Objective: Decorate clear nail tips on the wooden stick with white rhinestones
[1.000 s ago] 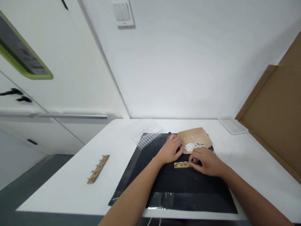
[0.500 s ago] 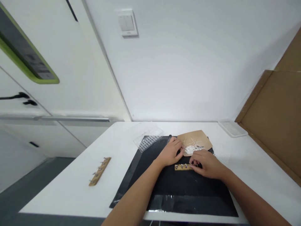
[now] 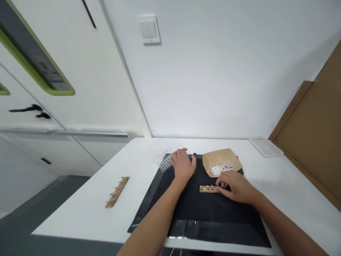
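My left hand [image 3: 183,164] is over the near edge of a clear plastic tray with small compartments [image 3: 165,163], its fingers spread and nothing visible in them. Whether it touches the tray I cannot tell. My right hand [image 3: 234,185] has its thumb and fingers closed at the right end of a small wooden strip [image 3: 204,189], which lies on a black mat [image 3: 205,209]. Round metal pieces with pale tips stand in a row on the strip. The fingers hide its right end.
A brown paper tray [image 3: 223,156] holding white bits and thin sticks sits behind my right hand. On the white table [image 3: 87,213], a similar wooden strip [image 3: 117,192] lies at left. A clear plastic lid or box [image 3: 266,147] and a cardboard panel [image 3: 311,117] stand at right.
My left hand has moved from the paper tray's edge leftward to the compartment tray, and its fingers have spread. My right hand stays at the strip. The view has shifted slightly.
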Demonstrator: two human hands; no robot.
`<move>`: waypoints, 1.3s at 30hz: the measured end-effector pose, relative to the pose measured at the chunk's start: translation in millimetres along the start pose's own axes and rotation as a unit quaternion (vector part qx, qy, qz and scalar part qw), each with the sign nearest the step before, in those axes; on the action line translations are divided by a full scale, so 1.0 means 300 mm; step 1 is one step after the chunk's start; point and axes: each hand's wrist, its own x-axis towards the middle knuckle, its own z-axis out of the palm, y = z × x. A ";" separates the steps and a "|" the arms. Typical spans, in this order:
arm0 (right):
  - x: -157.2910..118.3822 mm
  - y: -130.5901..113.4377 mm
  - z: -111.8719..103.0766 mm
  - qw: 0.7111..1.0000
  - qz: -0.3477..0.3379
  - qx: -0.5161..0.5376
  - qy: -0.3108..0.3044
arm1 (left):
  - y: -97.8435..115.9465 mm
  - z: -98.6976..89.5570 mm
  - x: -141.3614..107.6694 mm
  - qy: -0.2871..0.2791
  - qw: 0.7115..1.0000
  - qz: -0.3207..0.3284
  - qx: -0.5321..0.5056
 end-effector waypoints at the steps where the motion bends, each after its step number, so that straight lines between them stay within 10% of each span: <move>1: 0.000 0.000 -0.001 1.000 -0.001 0.000 0.000 | -0.005 -0.007 0.005 0.012 0.999 -0.033 0.023; 15: -0.003 -0.009 -0.010 1.000 -0.003 -0.002 -0.012 | -0.115 0.046 0.004 -0.189 0.933 -0.192 0.237; 39: -0.004 -0.002 -0.004 1.000 0.010 0.004 -0.012 | -0.105 -0.005 0.018 -0.164 0.953 -0.086 0.241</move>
